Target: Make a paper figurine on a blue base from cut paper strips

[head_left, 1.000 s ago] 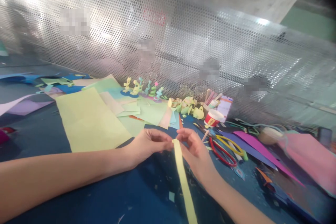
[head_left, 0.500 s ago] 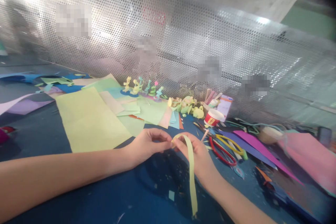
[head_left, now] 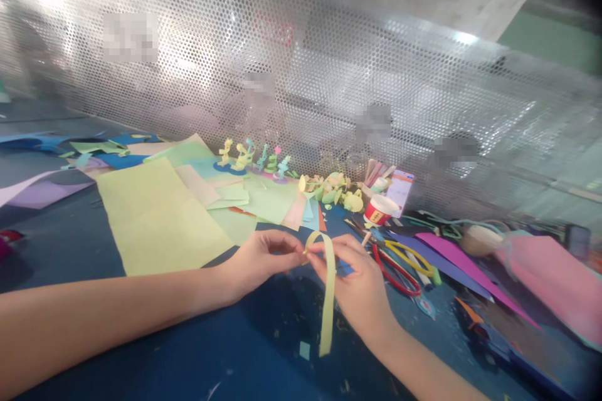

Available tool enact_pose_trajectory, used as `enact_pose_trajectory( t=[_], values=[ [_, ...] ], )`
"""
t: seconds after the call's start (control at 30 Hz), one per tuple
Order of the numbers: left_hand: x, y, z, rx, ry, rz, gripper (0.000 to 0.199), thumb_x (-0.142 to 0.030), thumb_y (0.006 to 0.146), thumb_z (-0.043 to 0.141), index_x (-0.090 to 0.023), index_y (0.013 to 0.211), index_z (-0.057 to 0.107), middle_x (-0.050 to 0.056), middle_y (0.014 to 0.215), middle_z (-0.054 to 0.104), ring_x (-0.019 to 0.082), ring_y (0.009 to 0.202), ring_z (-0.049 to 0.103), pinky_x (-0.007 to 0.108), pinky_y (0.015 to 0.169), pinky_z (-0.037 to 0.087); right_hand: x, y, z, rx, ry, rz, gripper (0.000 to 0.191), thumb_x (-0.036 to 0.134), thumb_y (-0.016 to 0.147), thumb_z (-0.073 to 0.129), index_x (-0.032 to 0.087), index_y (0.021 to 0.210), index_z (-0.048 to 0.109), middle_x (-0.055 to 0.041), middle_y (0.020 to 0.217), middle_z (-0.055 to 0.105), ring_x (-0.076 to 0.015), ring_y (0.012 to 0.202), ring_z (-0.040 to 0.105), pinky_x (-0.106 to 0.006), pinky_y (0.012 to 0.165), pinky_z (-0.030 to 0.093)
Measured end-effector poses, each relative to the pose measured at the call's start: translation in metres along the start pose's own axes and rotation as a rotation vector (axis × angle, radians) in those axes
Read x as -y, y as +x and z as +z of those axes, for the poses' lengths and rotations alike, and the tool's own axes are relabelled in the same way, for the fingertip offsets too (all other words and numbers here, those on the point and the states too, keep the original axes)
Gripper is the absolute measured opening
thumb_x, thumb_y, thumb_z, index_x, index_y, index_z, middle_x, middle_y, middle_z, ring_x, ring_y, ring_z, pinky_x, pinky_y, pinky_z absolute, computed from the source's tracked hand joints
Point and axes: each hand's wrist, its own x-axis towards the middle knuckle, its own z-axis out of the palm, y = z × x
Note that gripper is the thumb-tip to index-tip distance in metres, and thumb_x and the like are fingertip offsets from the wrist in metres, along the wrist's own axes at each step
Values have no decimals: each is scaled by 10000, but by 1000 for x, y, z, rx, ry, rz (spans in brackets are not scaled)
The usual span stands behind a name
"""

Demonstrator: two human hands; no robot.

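A pale yellow paper strip [head_left: 328, 294] arches up from my fingertips and hangs down in front of my right hand [head_left: 360, 285]. That hand pinches the strip near its upper end. My left hand [head_left: 270, 260] meets it there, thumb and forefinger closed on the same end, which looks tightly curled and is mostly hidden by the fingers. Both hands are held over the dark blue table [head_left: 235, 351]. A small light blue paper square [head_left: 305, 350] lies on the table below the strip.
A large yellow-green sheet [head_left: 160, 219] lies left, with more coloured paper behind. Small paper figures [head_left: 244, 156] stand along the perforated metal screen [head_left: 188, 62]. Rightward are a red-and-white cup [head_left: 380, 210], a phone [head_left: 401, 188], red-handled scissors [head_left: 395, 272] and pink sheets [head_left: 555, 276].
The strip's hanging part has swung left and its lower end sits higher. My right hand has turned slightly, while my left hand stays nearly in place.
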Motion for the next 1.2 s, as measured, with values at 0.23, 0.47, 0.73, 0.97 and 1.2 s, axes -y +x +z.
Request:
enact_pose_trajectory(
  t=[0.23,0.47,0.73,0.97,1.2],
  values=[
    [-2,1,-3,-53,138,26,223,-363,702,654,-160,792,670,21,753,643,117,639,536,214,584,421,-3,6,-2,82,59,88,112,271,773,616,255,856,690,-20,788,581,-183,750,572,-291,694,459],
    [-1,3,-3,-83,147,-18,226,-366,664,687,-166,769,694,31,758,681,133,671,568,219,616,430,-5,9,-3,234,249,205,122,293,786,572,203,809,652,-14,796,575,-162,741,556,-265,666,459],
    [-4,2,-3,-65,97,-63,236,-372,651,693,-172,775,694,9,711,667,116,622,546,210,588,405,-1,10,-2,319,387,314,131,282,812,511,190,816,605,-5,783,585,-164,773,554,-275,709,449],
    [-4,3,-5,-9,139,-73,280,-430,689,637,-157,726,687,-2,622,607,113,592,502,210,547,357,-1,9,-1,323,431,416,206,383,796,558,188,842,606,12,746,595,-142,720,548,-239,663,432],
    [-5,4,-8,-2,214,-83,322,-475,684,616,-161,684,689,3,605,592,125,595,494,221,564,361,-3,11,-1,297,423,418,210,384,795,553,182,794,610,2,729,603,-142,691,547,-256,666,437]
  ],
)
